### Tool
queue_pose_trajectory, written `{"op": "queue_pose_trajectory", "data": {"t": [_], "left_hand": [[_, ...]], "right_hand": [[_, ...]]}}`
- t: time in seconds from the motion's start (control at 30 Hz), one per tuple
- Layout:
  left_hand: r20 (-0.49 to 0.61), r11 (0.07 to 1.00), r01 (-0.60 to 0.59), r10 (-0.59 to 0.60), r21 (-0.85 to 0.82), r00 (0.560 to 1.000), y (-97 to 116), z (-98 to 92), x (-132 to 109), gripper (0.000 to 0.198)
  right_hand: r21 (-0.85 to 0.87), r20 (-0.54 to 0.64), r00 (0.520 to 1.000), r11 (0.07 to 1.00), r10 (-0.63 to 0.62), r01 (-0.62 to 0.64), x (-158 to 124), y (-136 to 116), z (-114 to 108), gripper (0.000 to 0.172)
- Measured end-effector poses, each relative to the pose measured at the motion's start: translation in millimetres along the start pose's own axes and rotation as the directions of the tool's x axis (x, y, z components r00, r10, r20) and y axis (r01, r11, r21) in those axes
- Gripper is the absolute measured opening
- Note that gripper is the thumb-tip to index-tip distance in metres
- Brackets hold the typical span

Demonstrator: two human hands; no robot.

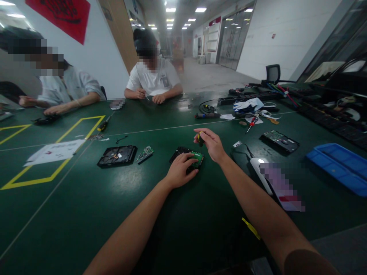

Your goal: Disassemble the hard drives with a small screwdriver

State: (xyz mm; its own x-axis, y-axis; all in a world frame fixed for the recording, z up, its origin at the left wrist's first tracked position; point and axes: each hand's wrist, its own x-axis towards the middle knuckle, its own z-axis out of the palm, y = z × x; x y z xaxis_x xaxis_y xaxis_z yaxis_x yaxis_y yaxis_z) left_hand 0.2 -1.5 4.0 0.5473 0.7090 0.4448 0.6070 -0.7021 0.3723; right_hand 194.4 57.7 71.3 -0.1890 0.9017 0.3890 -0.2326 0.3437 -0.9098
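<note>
A hard drive (198, 156) with a green circuit board on its upper face lies on the table in front of me. Over its near left part rests my left hand (181, 171), fingers across the top and thumb by the near edge, holding it. My right hand (211, 146) is just above the drive's right end. Its fingers are closed round a screwdriver (200, 139) with a yellow and black handle, held upright. The screwdriver's tip is too small and dark to make out against the drive.
An opened drive casing (117, 156) and a loose circuit board (145, 154) lie left; another hard drive (280, 141), a blue tray (340, 164) and a white power bank-like device (261, 175) lie right. A red screwdriver (252, 123) is farther back. Two people sit across the table.
</note>
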Motion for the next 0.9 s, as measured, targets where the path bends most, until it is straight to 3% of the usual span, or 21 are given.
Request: {"op": "queue_pose_trajectory", "data": {"t": [0.17,0.5,0.7,0.9], "left_hand": [[0.000,1.000,0.004,-0.004,-0.003,1.000,0.3,0.1,0.2,0.045],[-0.008,1.000,-0.004,0.004,-0.003,1.000,-0.3,-0.3,-0.6,0.045],[-0.010,1.000,0.005,-0.005,-0.007,1.000,-0.1,0.4,-0.3,0.044],[-0.004,1.000,0.002,-0.002,-0.017,1.000,-0.4,-0.2,0.1,0.045]], "right_hand": [[0.114,-0.051,0.998,0.993,0.022,-0.017,3.5,4.7,-2.2,0.026],[-0.008,-0.029,0.999,0.999,-0.042,0.041,4.1,3.3,-5.6,0.027],[0.122,-0.098,0.995,0.993,0.023,-0.011,3.8,8.1,-1.3,0.033],[0.078,-0.120,0.993,0.997,0.024,-0.015,0.8,7.6,2.6,0.040]]}}
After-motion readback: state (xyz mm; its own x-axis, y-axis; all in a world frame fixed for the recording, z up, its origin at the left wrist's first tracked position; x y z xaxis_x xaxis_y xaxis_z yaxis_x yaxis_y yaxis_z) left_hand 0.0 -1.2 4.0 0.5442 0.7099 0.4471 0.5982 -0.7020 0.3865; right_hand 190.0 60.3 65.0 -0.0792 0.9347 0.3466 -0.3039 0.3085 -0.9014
